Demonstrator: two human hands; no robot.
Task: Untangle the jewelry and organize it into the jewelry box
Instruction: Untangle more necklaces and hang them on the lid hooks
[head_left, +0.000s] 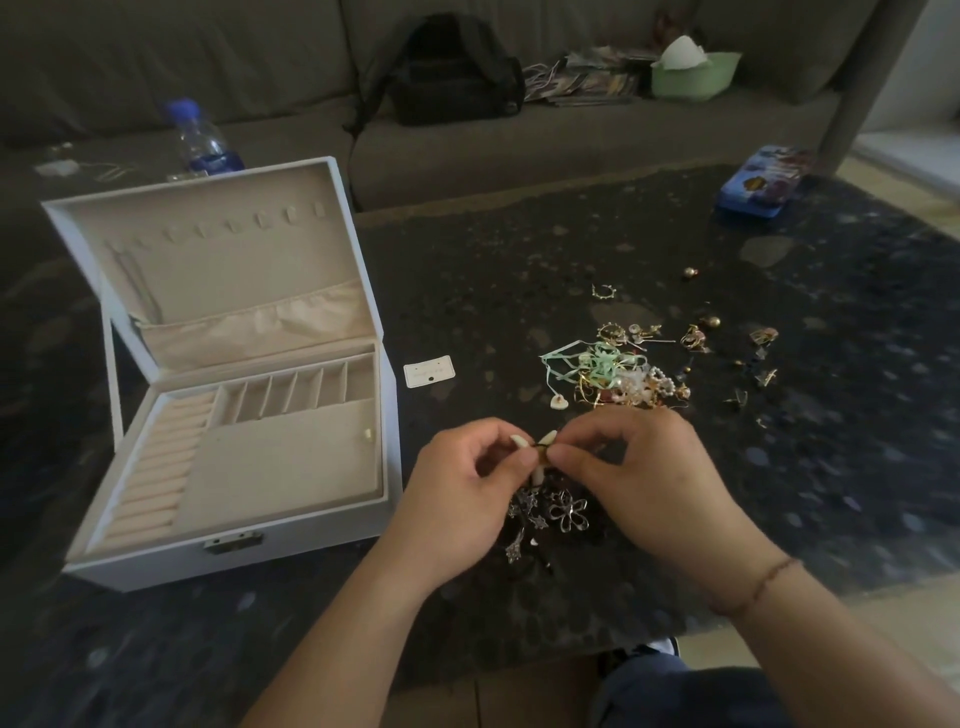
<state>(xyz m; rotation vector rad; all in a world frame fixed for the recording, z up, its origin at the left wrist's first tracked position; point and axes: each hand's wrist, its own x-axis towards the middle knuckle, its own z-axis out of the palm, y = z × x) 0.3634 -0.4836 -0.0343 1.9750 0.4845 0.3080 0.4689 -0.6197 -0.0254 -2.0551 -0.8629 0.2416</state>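
Grip: left hand (462, 483) and right hand (639, 467) both pinch a tangled charm cluster (540, 467)
Tip: tease gently, avoid yanking knots tighter

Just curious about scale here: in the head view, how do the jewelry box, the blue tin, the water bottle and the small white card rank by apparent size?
1. jewelry box
2. blue tin; water bottle, partly hidden, looks similar, so unranked
3. white card
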